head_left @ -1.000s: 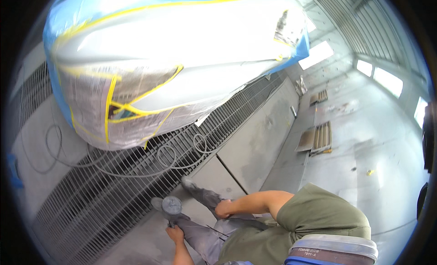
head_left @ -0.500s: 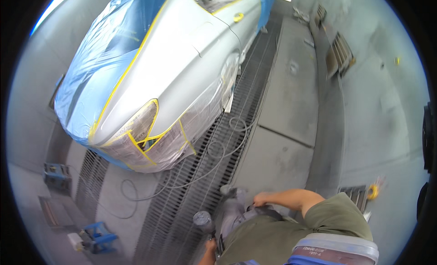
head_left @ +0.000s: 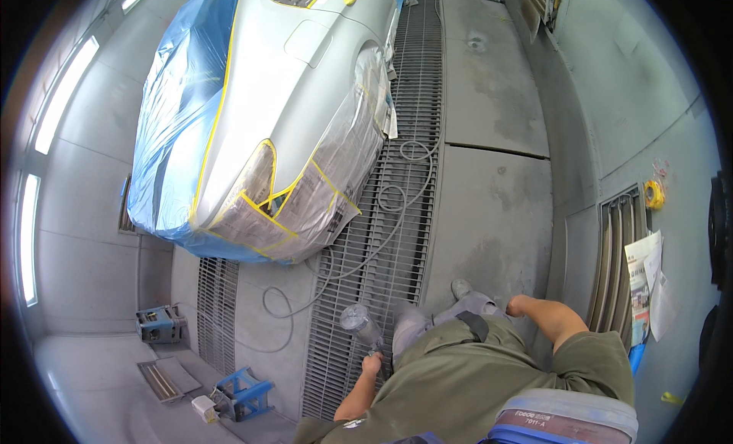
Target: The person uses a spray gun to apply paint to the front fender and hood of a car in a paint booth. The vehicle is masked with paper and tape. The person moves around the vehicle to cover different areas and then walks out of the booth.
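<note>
At my left side, my left hand (head_left: 371,363) is wrapped around the grip of a spray gun (head_left: 372,337). The gun's round grey cup (head_left: 354,318) stands out in front of it, over the floor grating. On the other side, my right hand (head_left: 519,305) hangs away from my body with its fingers curled in, and nothing shows in it. Ahead of both hands is a pale grey car body (head_left: 282,85), partly wrapped in blue plastic film (head_left: 172,158) and masking paper (head_left: 321,196) edged with yellow tape. Neither hand touches the car.
A thin hose (head_left: 401,219) loops across the floor grating (head_left: 416,85). Two blue step stands (head_left: 246,394) (head_left: 159,324) are on the left. Along the right wall are a louvred vent (head_left: 615,253), hanging paper sheets (head_left: 644,284) and a yellow tape roll (head_left: 653,193).
My view has turned, and the car sits higher in it. My right hand has swung out from near my waist to the right. The spray gun is still in my left hand.
</note>
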`<state>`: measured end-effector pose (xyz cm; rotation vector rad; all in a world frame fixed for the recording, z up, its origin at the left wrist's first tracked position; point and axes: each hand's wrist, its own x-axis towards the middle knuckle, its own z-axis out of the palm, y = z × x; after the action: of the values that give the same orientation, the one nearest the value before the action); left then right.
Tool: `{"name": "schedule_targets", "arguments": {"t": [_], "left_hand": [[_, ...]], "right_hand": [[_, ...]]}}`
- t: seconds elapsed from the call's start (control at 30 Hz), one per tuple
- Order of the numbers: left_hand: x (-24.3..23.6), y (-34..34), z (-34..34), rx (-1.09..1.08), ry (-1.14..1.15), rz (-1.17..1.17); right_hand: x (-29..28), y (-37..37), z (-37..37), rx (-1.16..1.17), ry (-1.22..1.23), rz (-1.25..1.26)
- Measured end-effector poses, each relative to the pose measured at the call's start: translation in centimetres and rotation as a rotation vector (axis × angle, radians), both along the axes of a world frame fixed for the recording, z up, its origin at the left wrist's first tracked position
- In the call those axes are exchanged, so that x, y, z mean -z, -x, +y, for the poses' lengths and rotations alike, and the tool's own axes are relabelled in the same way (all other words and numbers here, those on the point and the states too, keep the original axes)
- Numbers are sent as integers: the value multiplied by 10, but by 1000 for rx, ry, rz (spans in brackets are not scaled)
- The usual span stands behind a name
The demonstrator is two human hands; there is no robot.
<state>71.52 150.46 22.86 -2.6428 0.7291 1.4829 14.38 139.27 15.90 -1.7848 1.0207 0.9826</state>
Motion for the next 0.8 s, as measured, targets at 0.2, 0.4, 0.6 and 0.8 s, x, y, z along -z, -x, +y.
{"name": "schedule_targets", "arguments": {"t": [0.2, 0.4, 0.6, 0.8], "left_hand": [[21, -57, 9, 154, 37, 103], [52, -130, 71, 189, 89, 33], [77, -199, 166, 357, 40, 54], [78, -216, 213, 658, -92, 67]], "right_hand": [[-25, -86, 34, 81, -14, 86], [-89, -170, 42, 90, 45, 212], [-77, -191, 66, 221, 50, 167], [-19, -190, 73, 203, 105, 124]]}}
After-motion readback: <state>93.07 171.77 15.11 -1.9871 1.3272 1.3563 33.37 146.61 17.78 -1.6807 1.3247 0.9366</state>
